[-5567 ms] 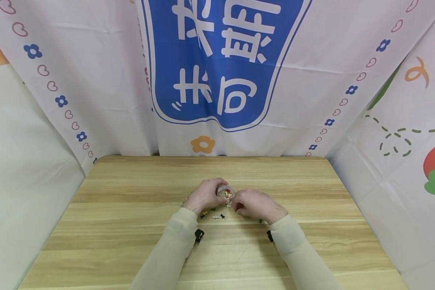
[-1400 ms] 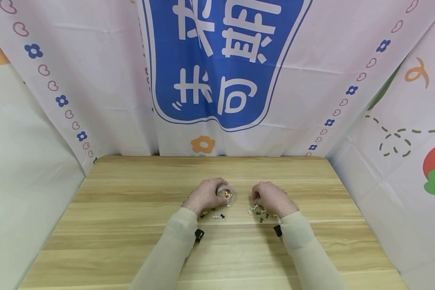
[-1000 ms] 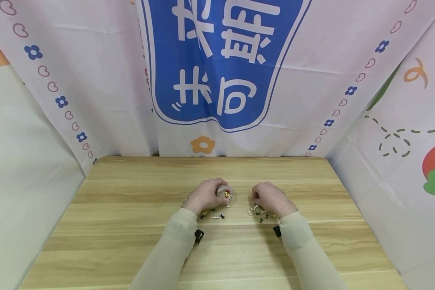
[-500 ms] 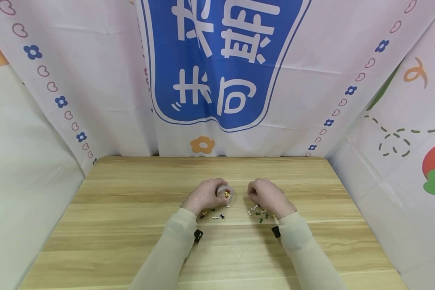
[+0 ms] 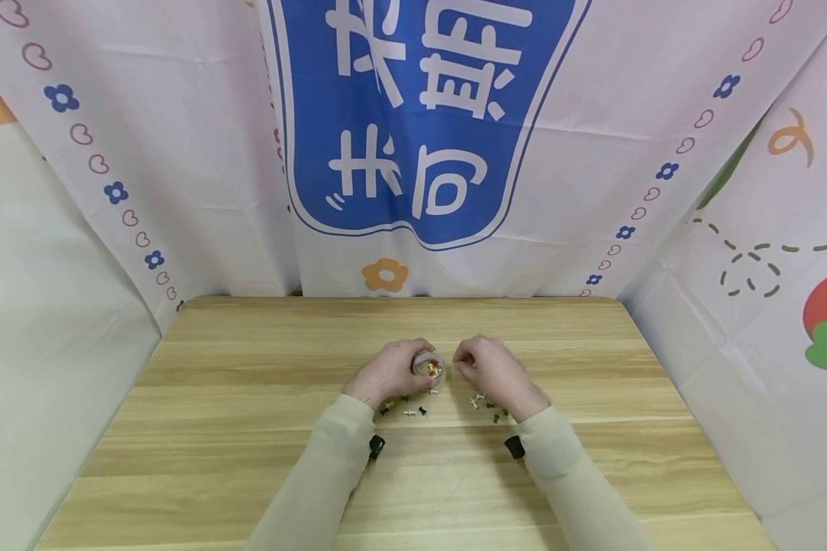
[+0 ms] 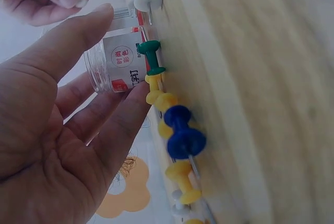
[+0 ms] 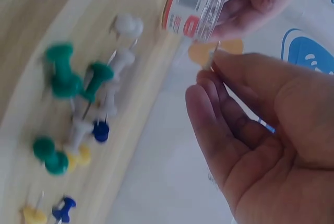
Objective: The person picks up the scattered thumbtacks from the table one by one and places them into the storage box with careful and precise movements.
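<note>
My left hand (image 5: 389,371) holds a small clear jar (image 6: 107,57) on the table, thumb on one side and fingers on the other. Yellow and red push pins (image 5: 433,370) show inside it. Just right of the jar mouth, my right hand (image 5: 492,373) pinches a white push pin (image 7: 210,60) between thumb and fingertips, apart from the jar. In the left wrist view, a green push pin (image 6: 151,58) and a blue push pin (image 6: 182,132) lie on the table near my left hand.
Loose white and green push pins (image 5: 495,418) lie below my right hand, some hidden by it. A white push pin (image 5: 410,413) lies below the jar. The wooden table (image 5: 262,321) ends at a printed curtain (image 5: 579,191).
My right hand reached from the jar to the pins on the right. It has since lifted a white push pin and moved left towards the jar. My left hand stays on the jar.
</note>
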The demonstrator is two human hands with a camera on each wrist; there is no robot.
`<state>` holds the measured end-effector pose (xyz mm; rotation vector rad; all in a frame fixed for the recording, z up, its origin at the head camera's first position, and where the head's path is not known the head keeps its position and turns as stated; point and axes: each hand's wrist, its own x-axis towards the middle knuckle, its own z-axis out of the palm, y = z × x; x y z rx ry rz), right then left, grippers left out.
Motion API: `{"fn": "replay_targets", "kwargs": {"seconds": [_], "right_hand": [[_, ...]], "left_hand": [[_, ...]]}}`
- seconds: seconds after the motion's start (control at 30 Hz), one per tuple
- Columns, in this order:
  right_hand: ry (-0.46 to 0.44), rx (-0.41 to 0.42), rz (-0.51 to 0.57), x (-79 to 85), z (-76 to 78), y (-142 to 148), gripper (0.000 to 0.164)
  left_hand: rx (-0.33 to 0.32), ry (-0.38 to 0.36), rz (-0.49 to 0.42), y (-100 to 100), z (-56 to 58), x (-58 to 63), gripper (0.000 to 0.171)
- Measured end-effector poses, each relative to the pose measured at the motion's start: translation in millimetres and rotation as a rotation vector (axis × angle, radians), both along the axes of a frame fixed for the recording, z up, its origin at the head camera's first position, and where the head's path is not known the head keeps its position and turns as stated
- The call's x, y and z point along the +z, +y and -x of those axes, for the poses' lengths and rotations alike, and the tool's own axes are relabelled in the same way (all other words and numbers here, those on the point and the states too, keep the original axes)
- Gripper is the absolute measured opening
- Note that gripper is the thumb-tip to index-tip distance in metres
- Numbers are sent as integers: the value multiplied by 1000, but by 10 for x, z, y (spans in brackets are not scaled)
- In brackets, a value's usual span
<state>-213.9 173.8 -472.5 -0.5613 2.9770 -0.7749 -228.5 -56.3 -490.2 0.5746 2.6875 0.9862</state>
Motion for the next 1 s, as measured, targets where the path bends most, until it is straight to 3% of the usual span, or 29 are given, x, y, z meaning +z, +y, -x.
{"fn": "replay_targets", "kwargs": {"seconds": [0.43,1.0], "right_hand": [[-7,-126,154,-33,-41,-221,4],[-55,-92,129,-127,-60,-297,6]], "left_hand": [[0,6,11,7,6,-12,51],[0,10,23,7,8,-14,50]]}}
